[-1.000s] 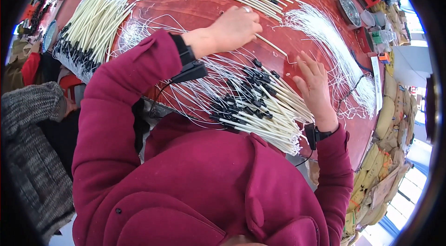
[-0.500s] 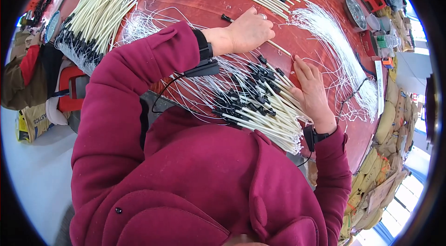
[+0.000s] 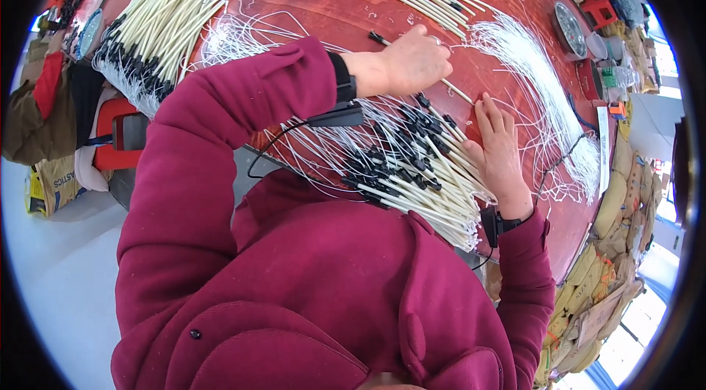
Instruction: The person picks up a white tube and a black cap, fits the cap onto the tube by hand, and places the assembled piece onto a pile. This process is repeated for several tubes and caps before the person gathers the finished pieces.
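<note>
While left fingers (image 3: 441,64) (curled) hold a rod (image 3: 459,91), right fingers (image 3: 485,120) splay.

The left hand (image 3: 412,62) has come closer to the right hand (image 3: 496,147); the pale stick (image 3: 459,92) now shows its black end (image 3: 377,37) left of both hands.

A red table (image 3: 323,4) bears cream rods (image 3: 435,206) and white cords (image 3: 533,73).
</note>
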A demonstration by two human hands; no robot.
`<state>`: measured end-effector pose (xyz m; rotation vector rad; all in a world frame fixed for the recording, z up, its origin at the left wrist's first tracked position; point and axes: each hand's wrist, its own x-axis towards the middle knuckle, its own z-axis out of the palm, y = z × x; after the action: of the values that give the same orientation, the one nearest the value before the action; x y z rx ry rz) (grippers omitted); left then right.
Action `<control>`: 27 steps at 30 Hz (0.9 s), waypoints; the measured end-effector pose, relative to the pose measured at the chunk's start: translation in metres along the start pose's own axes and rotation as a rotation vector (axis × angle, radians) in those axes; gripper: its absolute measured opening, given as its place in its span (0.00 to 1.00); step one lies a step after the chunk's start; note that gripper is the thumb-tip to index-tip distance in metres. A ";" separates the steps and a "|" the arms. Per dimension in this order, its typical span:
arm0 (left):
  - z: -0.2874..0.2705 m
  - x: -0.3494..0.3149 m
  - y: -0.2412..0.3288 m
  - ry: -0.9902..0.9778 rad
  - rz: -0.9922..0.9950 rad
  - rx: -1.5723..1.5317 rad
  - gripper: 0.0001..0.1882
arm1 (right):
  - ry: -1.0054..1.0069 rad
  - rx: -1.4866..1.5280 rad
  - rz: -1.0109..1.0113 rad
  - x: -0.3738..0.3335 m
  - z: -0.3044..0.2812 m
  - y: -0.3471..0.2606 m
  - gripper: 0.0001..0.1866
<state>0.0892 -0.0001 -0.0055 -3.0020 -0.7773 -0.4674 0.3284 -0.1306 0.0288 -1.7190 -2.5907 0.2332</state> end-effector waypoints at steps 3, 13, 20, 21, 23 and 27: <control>0.000 0.006 0.006 -0.062 0.007 -0.002 0.02 | -0.006 -0.021 -0.026 0.007 0.002 -0.003 0.39; -0.038 -0.059 -0.056 0.247 -0.288 -0.021 0.23 | 0.255 0.006 0.014 0.017 -0.001 0.015 0.28; -0.030 -0.074 -0.072 0.156 -0.296 -0.263 0.10 | 0.272 -0.035 -0.121 0.060 0.014 -0.005 0.13; -0.029 -0.073 -0.070 0.166 -0.291 -0.289 0.10 | 0.250 -0.066 -0.135 0.062 0.017 -0.004 0.10; -0.031 -0.074 -0.073 0.191 -0.295 -0.293 0.10 | 0.245 -0.120 -0.122 0.063 0.017 -0.004 0.08; -0.050 -0.086 -0.103 0.259 -0.399 -0.283 0.11 | 0.250 -0.172 -0.128 0.045 0.004 0.006 0.05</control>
<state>-0.0452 0.0459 0.0105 -2.9253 -1.3919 -1.0319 0.3157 -0.0870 0.0208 -1.5052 -2.5822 -0.2002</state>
